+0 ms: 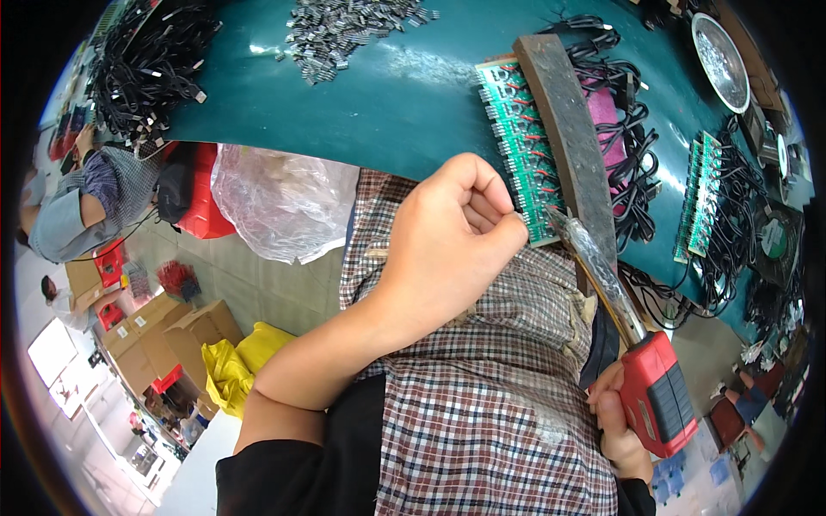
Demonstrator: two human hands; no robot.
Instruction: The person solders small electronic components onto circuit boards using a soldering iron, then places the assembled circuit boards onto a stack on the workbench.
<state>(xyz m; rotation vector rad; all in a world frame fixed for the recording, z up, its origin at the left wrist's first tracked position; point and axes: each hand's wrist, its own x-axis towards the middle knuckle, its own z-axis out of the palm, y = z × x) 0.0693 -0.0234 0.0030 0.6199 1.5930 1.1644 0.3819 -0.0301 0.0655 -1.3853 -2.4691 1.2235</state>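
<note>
My left hand (pixel 456 236) is closed in a pinch beside the near end of a green circuit board strip (pixel 521 142). Whatever lies between its fingertips is too small or hidden to make out. Short red wires and metal connectors line the strip, which lies along a dark bar (pixel 568 138). In my right hand (pixel 618 426) is a soldering gun (pixel 658 391) with a red and black handle. Its metal shaft points up and left, and the tip is close to the strip's near end; whether they touch, I cannot tell.
Black cables (pixel 628 146) lie right of the bar, near a pink block (pixel 604 116). A second green strip (pixel 699 196) with cables is farther right. Small metal connectors (pixel 340 34) and a cable heap (pixel 151 73) lie on the green table (pixel 379 112). Another person (pixel 95 193) sits at left.
</note>
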